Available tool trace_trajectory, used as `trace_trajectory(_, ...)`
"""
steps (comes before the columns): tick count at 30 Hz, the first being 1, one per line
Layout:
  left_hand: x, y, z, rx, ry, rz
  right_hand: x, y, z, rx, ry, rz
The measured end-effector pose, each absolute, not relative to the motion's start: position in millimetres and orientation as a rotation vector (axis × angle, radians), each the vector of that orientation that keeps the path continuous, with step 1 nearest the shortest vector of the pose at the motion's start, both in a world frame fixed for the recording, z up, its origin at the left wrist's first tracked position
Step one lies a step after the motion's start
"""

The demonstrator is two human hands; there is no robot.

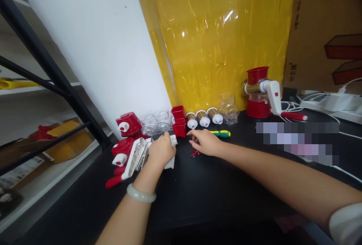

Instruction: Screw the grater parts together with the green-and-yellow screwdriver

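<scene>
My left hand point(162, 150) is closed over a white plastic part point(170, 163), which is mostly hidden under it. Just left of that hand lie white crank handles point(135, 156) with red grips. My right hand point(206, 142) hovers low over the black table, fingers curved and apart, with nothing visible in them. Small red pieces point(195, 153) lie beneath it, partly covered. A yellow-and-green screwdriver handle point(223, 133) shows just behind the right hand. Stacked red hoppers point(179, 124) stand between and behind both hands.
Grater drums point(203, 118) and clear plastic parts point(229, 111) line the back. Red bases point(128, 123) sit at left near clear cups point(158, 118). An assembled rotary grater point(258, 94) stands back right, beside white cables point(308, 97). A metal shelf frame point(62, 82) borders the left.
</scene>
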State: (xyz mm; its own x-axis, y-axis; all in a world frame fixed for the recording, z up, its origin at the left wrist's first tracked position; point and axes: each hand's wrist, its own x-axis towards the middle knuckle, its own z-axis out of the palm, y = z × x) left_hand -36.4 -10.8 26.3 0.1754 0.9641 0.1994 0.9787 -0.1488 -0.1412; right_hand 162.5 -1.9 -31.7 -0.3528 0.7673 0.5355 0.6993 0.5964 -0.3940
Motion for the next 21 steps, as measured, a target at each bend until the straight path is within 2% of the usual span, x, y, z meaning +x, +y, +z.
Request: trace_trajectory(21,-36,-7,15,-2.267,-1.805,-0.087,163,-2,-32,-1.147,-2.138,0.115)
